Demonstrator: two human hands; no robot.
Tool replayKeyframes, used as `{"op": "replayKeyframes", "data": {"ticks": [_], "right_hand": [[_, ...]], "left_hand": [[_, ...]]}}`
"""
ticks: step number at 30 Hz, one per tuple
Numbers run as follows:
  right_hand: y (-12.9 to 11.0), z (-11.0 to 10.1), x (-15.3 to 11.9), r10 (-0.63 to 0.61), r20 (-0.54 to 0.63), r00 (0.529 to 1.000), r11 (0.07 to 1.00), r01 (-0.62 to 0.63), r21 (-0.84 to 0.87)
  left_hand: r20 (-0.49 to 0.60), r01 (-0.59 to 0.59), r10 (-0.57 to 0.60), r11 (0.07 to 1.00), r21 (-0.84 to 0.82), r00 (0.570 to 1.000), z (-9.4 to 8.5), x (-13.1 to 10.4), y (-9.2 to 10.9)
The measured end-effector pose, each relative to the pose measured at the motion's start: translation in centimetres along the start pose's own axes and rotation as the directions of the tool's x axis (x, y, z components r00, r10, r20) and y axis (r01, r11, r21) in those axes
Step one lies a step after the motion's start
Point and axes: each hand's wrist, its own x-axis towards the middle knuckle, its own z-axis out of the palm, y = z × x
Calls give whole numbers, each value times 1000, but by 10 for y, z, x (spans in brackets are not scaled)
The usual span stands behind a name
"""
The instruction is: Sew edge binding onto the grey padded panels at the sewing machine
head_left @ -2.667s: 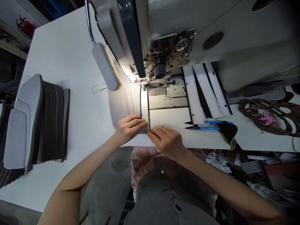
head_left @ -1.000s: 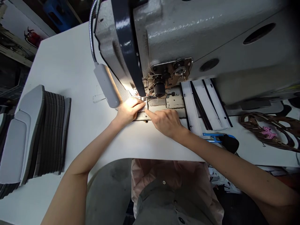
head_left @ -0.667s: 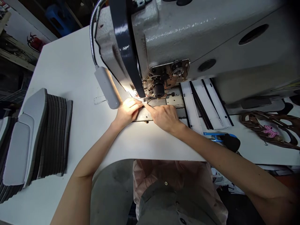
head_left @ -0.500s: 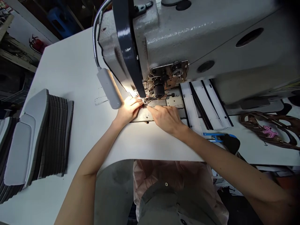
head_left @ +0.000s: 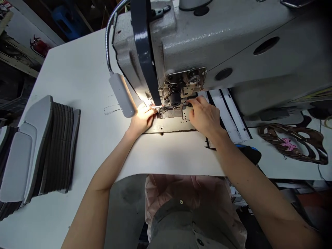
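Observation:
A grey sewing machine (head_left: 233, 31) stands over the worktable, its presser foot and needle area (head_left: 160, 110) lit by a lamp (head_left: 121, 95). My left hand (head_left: 141, 119) is closed beside the needle, fingertips pressed on a grey mesh strip (head_left: 135, 97) that runs back behind the lamp. To the right of the needle, my right hand (head_left: 206, 116) is curled, with thumb and forefinger at a small dark knob (head_left: 190, 104) low on the machine; the fingers partly cover it. Below lies the metal needle plate (head_left: 171, 125).
Padded grey pieces (head_left: 61, 145) stand stacked at the left. White strips with black edges (head_left: 228, 114) lie right of the needle, partly behind my right hand. A brown hair clip-like object with a pink bow (head_left: 293, 143) and a blue-handled tool (head_left: 249, 152) sit farther right.
My right hand has left the front of the needle and moved right and back to the small dark knob. My left hand stays beside the needle. The view has shifted slightly.

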Motion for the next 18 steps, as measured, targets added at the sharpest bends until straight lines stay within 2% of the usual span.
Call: {"op": "replayKeyframes", "data": {"ticks": [3, 6, 8, 10, 15, 18], "right_hand": [[1, 0, 6, 31, 15, 999, 998, -32, 59], [7, -3, 11, 49, 22, 999, 971, -52, 231], [11, -3, 14, 22, 13, 1000, 934, -25, 357], [14, 0, 16, -22, -15, 1000, 920, 26, 392], [6, 21, 19, 13, -48, 999, 997, -9, 83], [-2, 32, 23, 36, -68, 997, 999, -36, 8]], "left_hand": [[1, 4, -4, 1000, 3, 1000, -1, -1, 3], [-1, 4, -4, 1000, 7, 1000, -2, -1, 5], [-10, -10, 10, 1000, 3, 1000, -3, -2, 6], [-22, -14, 14, 1000, -6, 1000, -5, -4, 5], [-41, 60, -58, 997, 38, 997, -1, -5, -5], [-38, 90, -88, 994, 55, 995, 8, 0, -16]]}}
